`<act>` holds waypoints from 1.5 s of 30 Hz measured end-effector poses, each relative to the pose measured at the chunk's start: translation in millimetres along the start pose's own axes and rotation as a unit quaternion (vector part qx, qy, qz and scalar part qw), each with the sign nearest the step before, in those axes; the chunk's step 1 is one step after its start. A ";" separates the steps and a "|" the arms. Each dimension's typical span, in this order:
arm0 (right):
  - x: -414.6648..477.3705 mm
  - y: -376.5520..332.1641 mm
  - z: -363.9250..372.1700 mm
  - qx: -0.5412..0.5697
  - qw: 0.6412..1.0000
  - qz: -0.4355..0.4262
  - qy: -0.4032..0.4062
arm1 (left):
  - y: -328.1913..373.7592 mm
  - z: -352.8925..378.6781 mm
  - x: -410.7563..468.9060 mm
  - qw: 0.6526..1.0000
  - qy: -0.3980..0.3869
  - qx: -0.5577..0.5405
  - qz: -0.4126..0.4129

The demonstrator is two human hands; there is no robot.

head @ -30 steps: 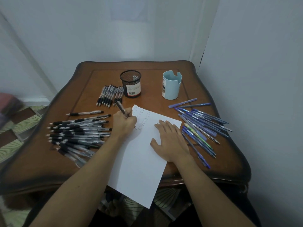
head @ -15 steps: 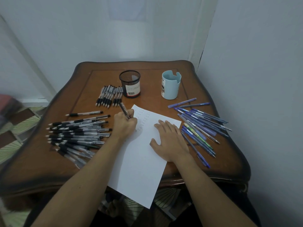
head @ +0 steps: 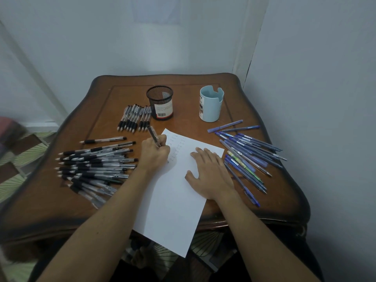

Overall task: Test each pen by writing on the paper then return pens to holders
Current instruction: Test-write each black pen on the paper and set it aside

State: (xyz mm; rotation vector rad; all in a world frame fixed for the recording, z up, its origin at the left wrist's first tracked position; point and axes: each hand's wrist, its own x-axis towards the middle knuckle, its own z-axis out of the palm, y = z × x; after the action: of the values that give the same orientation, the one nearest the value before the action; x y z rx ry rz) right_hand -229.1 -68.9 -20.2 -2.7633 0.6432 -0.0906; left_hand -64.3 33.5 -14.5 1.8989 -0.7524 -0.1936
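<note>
A: The left hand (head: 155, 154) curls its fingers round the clear black-grip pen (head: 153, 134), writing end down on the white paper sheet (head: 173, 200), beside the written rows.
B: The right hand (head: 211, 174) lies flat, fingers spread, pinning it.
A: The sheet overhangs the brown wooden table (head: 274, 190); lift that palm and it may slide, smearing ink.

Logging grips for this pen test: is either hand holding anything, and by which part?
The left hand grips a pen near its lower, writing end, and the upper barrel sticks out. The right hand holds nothing and rests flat on the paper.
</note>
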 end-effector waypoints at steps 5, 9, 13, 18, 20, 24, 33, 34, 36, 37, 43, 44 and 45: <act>0.4 0.0 0.0 -0.005 1.000 -0.001 0.005 | -3.2 -0.5 1.7 0.999 -0.009 0.025 0.025; 0.0 -0.6 -0.7 -0.003 1.000 -0.002 0.004 | -3.3 -0.6 0.8 1.000 -0.013 0.014 0.022; -0.6 -0.3 -0.8 0.000 1.000 -0.002 0.005 | -3.6 0.1 0.2 1.000 -0.011 0.004 0.018; 0.0 -0.1 -0.8 0.001 1.000 -0.002 0.008 | 0.9 0.5 -1.8 1.000 -0.017 -0.001 0.018; 0.0 -0.2 -0.7 0.000 1.000 -0.003 0.008 | 1.6 0.7 -1.8 1.000 -0.017 -0.017 0.001; 0.3 0.4 0.3 -0.003 1.000 -0.003 0.010 | 0.7 0.2 -2.4 1.000 -0.021 -0.003 0.005; 0.7 0.0 0.3 -0.002 1.000 0.000 0.013 | 3.2 -8.3 4.3 0.991 -0.021 -0.104 -0.083; 0.9 -0.2 0.2 0.000 1.000 0.000 0.013 | 2.9 -9.8 6.1 0.989 -0.023 -0.117 -0.089; 0.7 -0.1 0.5 0.001 1.000 0.000 0.011 | 2.2 -10.8 8.7 0.985 -0.021 -0.140 -0.098; 0.7 0.3 0.9 0.001 1.000 0.000 0.010 | 2.3 -10.6 9.4 0.984 -0.019 -0.148 -0.095; 1.3 0.5 1.7 0.000 1.000 0.003 0.009 | 9.0 -11.6 12.1 0.981 0.014 -0.161 -0.108; 1.3 0.7 1.8 -0.001 1.000 0.002 0.009 | 10.3 -12.6 13.6 0.981 0.018 -0.154 -0.114; 1.4 0.9 1.9 -0.002 1.000 0.001 0.009 | 11.7 -14.2 14.9 0.982 0.021 -0.146 -0.118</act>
State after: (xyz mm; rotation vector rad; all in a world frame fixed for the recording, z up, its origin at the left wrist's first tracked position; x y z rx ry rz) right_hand -228.0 -69.8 -22.4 -2.7678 0.6523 -0.1139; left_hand -51.0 32.6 5.1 1.7008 -0.4415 -0.3889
